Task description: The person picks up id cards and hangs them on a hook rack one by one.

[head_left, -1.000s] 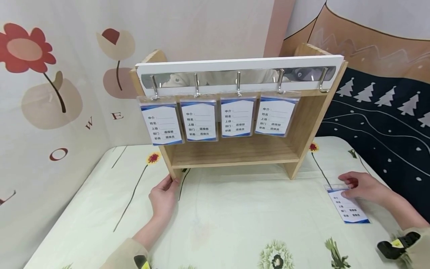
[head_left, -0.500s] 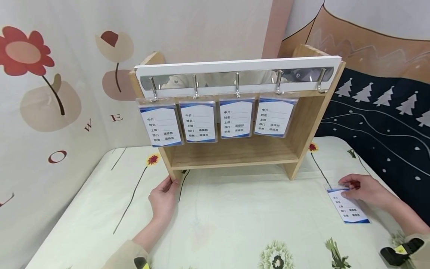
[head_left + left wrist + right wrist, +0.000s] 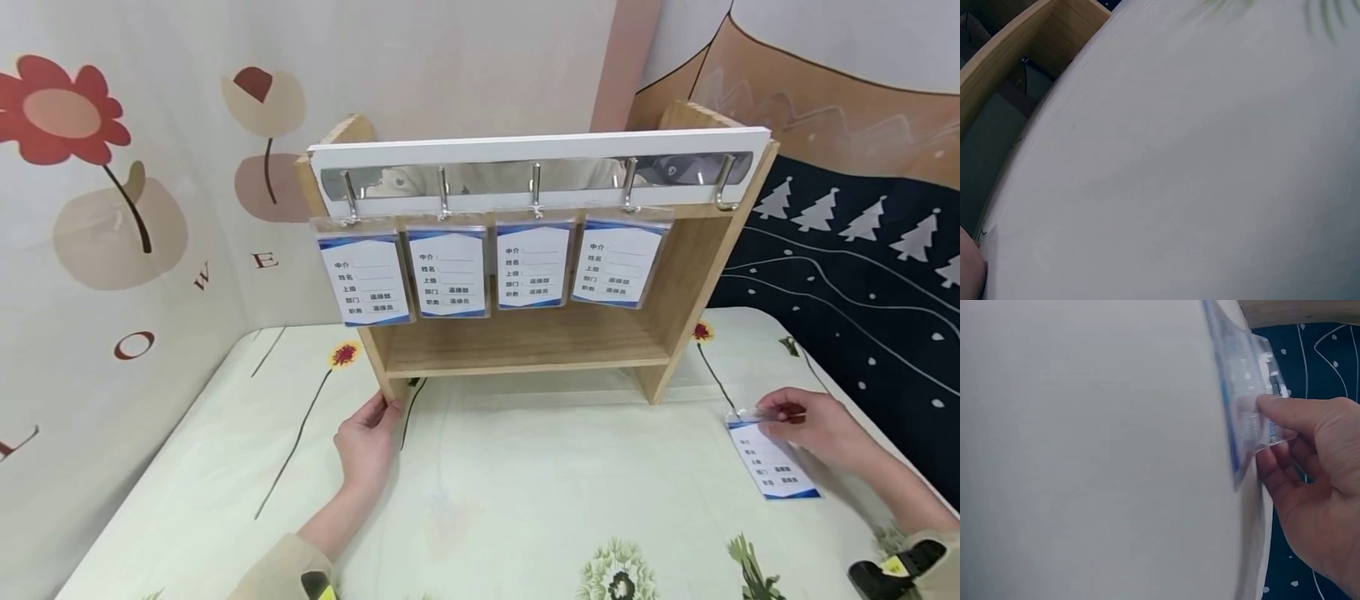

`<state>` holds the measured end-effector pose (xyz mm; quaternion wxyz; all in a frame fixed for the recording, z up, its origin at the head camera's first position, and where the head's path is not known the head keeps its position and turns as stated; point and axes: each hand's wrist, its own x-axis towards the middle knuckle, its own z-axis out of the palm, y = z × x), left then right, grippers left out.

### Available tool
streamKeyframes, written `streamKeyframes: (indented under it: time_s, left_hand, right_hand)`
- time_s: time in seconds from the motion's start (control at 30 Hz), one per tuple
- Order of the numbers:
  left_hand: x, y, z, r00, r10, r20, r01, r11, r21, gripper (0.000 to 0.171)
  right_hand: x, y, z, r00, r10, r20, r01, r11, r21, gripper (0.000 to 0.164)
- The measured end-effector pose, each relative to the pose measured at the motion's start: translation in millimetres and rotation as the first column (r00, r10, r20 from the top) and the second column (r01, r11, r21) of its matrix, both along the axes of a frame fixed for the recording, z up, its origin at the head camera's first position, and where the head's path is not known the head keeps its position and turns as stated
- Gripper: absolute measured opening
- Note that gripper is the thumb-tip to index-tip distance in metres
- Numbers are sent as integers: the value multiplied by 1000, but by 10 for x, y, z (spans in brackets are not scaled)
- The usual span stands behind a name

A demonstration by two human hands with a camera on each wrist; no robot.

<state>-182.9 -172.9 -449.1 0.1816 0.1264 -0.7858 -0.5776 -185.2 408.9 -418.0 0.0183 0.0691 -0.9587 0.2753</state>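
A small wooden shelf [image 3: 525,343] [image 3: 1063,31] stands on the cloth-covered table. My left hand [image 3: 366,442] holds the foot of its left side panel between thumb and fingers; only a sliver of that hand [image 3: 970,270] appears in the left wrist view. At the right, my right hand [image 3: 819,427] [image 3: 1325,494] pinches the clear top edge of a name badge in a plastic sleeve [image 3: 774,467] [image 3: 1244,381]. The thumb lies over the sleeve, and its top end tilts up. Several similar badges [image 3: 532,262] hang in a row from the shelf's hooks.
A white rail [image 3: 540,150] with a shiny metal strip and several hooks spans the shelf's front top. Its rightmost hook [image 3: 724,183] carries no badge. Printed curtains [image 3: 465,67] close in behind. The flower-patterned cloth [image 3: 525,483] stretches in front of the shelf.
The name badge at the right has its top end raised off the cloth and has shifted slightly left with my right hand. My left hand stays at the shelf's foot.
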Motion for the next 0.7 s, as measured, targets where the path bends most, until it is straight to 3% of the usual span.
streamKeyframes:
  time_s: [0.23, 0.43, 0.7]
  left_hand:
    - [-8, -1, -7, 1000, -3, 4, 3, 1000, 0, 38]
    - [-9, -10, -17, 1000, -8, -3, 8, 1000, -1, 38]
    - [-1, -8, -4, 1000, -12, 4, 12, 1000, 9, 39]
  right_hand:
    - [16, -39, -38, 996, -29, -82, 28, 1000, -10, 22]
    - [30, -92, -24, 995, -34, -93, 29, 998, -54, 22]
    - [34, -162, 77, 988, -45, -147, 37, 997, -61, 23]
